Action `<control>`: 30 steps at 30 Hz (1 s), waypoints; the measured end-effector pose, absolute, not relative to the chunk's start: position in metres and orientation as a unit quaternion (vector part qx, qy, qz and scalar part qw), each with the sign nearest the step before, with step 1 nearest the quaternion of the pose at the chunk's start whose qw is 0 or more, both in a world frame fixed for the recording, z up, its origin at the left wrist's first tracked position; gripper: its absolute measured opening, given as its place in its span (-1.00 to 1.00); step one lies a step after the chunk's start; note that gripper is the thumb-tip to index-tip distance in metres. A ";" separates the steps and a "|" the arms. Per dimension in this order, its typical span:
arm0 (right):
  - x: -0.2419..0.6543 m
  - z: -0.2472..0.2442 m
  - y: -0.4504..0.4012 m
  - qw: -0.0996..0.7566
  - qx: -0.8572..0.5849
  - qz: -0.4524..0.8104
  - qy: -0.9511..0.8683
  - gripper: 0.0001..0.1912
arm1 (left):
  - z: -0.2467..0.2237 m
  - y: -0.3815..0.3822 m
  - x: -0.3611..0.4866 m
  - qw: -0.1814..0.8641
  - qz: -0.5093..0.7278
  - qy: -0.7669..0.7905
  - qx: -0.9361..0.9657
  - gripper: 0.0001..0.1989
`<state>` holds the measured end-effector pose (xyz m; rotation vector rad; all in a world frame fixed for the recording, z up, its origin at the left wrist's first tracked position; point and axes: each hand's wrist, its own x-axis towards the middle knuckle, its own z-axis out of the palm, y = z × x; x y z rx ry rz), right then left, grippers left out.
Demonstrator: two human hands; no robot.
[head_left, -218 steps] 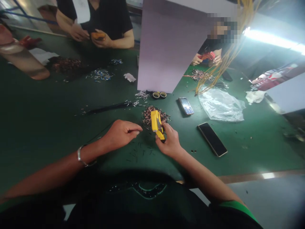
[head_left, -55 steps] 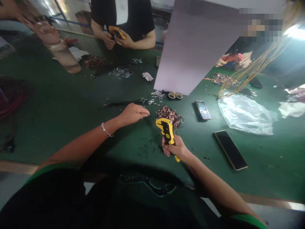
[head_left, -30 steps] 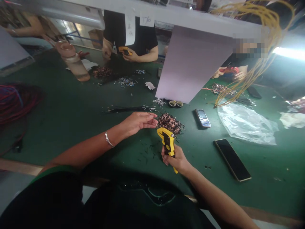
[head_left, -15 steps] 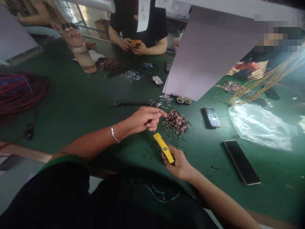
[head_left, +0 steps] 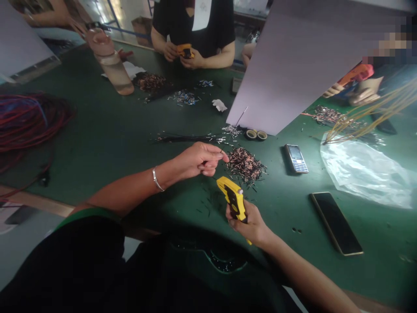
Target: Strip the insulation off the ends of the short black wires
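Note:
My left hand (head_left: 208, 158), a silver bangle on its wrist, pinches a thin black wire (head_left: 222, 151) between thumb and fingers. Below it, my right hand (head_left: 249, 224) is wrapped around the handle of a yellow and black wire stripper (head_left: 233, 195). The stripper's jaws point up and left, close under my left fingers. A short dark stretch of wire shows near the jaws; whether they grip it I cannot tell. Just right of my left fingertips lies a heap of short black and copper wire bits (head_left: 246, 165). Behind the hand lies a bundle of black wires (head_left: 185, 138) with silver tips.
A small silver pile (head_left: 232, 129) and two tape rolls (head_left: 256, 134) sit by a white panel (head_left: 280, 65). Rightward are a keypad phone (head_left: 296, 158), smartphone (head_left: 337, 224) and plastic bag (head_left: 368, 174). A bottle (head_left: 112, 65) and red cables (head_left: 29, 124) are leftward. Co-workers hold tools across the table.
The wire stripper has turned in my right hand, so its black side and jaws now show. My left hand keeps its pinch. The whole view has shifted slightly.

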<state>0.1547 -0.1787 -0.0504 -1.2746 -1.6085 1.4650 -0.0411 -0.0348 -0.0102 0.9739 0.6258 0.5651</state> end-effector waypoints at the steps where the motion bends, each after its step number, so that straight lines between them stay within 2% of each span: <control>1: 0.155 -0.051 -0.179 0.311 -0.473 0.587 -0.579 -0.88 | -0.011 -0.034 -0.041 0.803 0.258 0.290 0.453 -0.90; 4: 0.153 -0.057 -0.182 0.355 -0.431 0.689 -0.462 -0.85 | -0.012 -0.035 -0.042 0.805 0.252 0.286 0.454 -0.90; 7: 0.152 -0.061 -0.182 0.398 -0.402 0.731 -0.381 -0.81 | -0.012 -0.037 -0.044 0.792 0.270 0.289 0.465 -0.90; 16: 0.153 -0.055 -0.176 0.393 -0.357 0.788 -0.311 -0.80 | -0.015 -0.031 -0.045 0.790 0.279 0.299 0.457 -0.90; 24: 0.152 -0.060 -0.175 0.381 -0.355 0.783 -0.339 -0.80 | -0.022 -0.026 -0.044 0.809 0.280 0.293 0.426 -0.91; 30: 0.154 -0.065 -0.176 0.358 -0.429 0.681 -0.472 -0.84 | -0.025 -0.024 -0.043 0.816 0.278 0.279 0.423 -0.91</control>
